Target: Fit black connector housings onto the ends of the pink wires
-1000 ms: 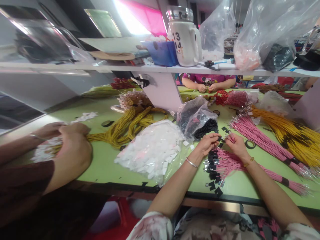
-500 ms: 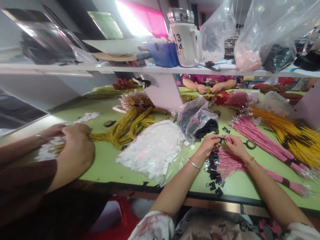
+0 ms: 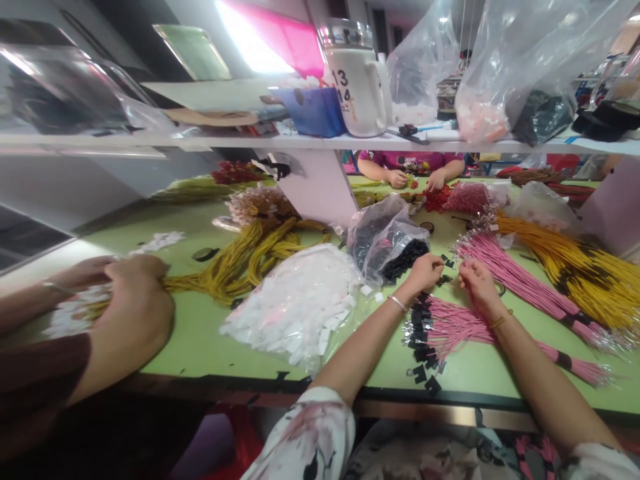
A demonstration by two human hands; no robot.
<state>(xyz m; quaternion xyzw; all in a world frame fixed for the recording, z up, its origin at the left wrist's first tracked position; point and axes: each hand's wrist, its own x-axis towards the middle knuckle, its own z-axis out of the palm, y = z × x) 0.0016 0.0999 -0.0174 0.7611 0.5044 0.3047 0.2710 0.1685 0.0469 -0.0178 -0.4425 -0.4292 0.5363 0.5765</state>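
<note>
My left hand (image 3: 426,272) is closed at the fingertips, right beside several loose black connector housings (image 3: 447,261); whatever it pinches is too small to make out. A little to the right, my right hand (image 3: 479,285) is closed on a thin pink wire, partly hidden by the palm. Below both hands lies a bundle of pink wires (image 3: 453,327), many ending in black housings (image 3: 419,333). Another pink wire bundle (image 3: 525,283) with bare metal terminals stretches away to the right. Behind my left hand, black housings spill from a clear plastic bag (image 3: 373,230).
A bag of white connectors (image 3: 295,300) lies left of my arm. Yellow wires (image 3: 590,273) sit at the right, olive wires (image 3: 250,260) at the left. A co-worker's hands (image 3: 135,287) work at the left edge; another person sits opposite. A shelf (image 3: 300,141) crosses above, carrying a mug (image 3: 357,87).
My hands have moved apart from where they met over the pink wires. The left has shifted up towards the loose housings. The view has turned slightly right.
</note>
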